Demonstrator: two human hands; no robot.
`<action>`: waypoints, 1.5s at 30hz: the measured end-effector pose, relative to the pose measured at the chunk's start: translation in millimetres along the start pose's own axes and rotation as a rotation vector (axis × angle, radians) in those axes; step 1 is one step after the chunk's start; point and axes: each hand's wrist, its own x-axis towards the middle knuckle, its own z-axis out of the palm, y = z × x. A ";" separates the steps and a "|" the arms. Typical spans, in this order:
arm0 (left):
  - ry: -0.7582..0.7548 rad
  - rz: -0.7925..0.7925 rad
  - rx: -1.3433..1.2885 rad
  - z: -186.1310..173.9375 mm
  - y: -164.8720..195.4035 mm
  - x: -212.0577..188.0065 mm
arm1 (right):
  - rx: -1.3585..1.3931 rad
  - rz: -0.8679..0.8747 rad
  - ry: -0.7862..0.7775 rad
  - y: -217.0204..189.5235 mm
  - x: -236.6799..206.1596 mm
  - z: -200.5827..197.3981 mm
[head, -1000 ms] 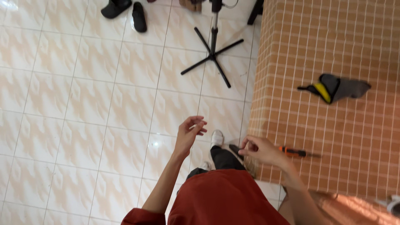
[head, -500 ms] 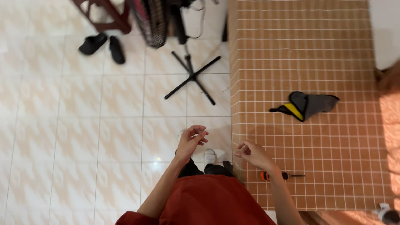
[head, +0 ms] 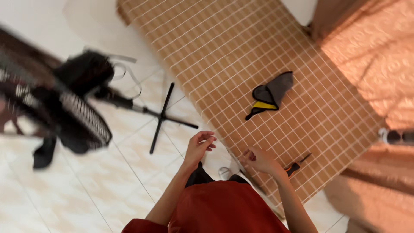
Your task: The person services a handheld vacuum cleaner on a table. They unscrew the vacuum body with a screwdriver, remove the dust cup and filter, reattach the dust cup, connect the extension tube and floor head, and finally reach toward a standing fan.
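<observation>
Since 0.5 s ago, view has swung and tilted: tiled platform [head: 224, 56] now runs diagonally upper centre to lower right, and a blurred black fan [head: 82, 108] w/ cross-shaped stand [head: 161, 116] fills left of frame, where before only the stand base showed near top. Both hands sit at about same spot, lower centre.

Left hand [head: 199, 146]: raised over floor tiles [head: 86, 194], fingers loosely curled, nothing visible in it. Right hand [head: 258, 160]: at platform's near edge, fingers half bent; too small to tell if pinching anything, looks empty.

Screwdriver [head: 294, 165], orange/black handle, lies on platform just right of right hand, near but apart. Grey-black cloth w/ yellow band [head: 269, 96] further up, centre-right, well apart from both hands.

Judgement: step looks like hands between grips, nothing taken up. Nearest tool is screwdriver; picking it up would need short rightward reach of right hand, fingers closing round handle.
</observation>
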 end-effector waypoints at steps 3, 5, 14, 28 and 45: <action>-0.104 -0.013 0.043 -7.8 15.3 23.9 | 0.069 0.088 0.022 -11.4 -0.7 17.9; -0.158 -0.034 0.071 -11.3 24.2 39.2 | 0.052 0.177 0.023 -16.9 1.4 28.1; -0.314 -0.137 0.173 -17.3 32.2 82.8 | 0.375 0.139 0.407 -16.9 15.4 58.0; -0.209 -0.128 0.161 -6.8 13.1 101.6 | 0.183 -0.057 0.939 22.5 116.1 -53.2; -0.362 -0.192 0.271 103.4 -1.4 120.5 | 0.571 0.035 0.901 104.9 66.1 -81.5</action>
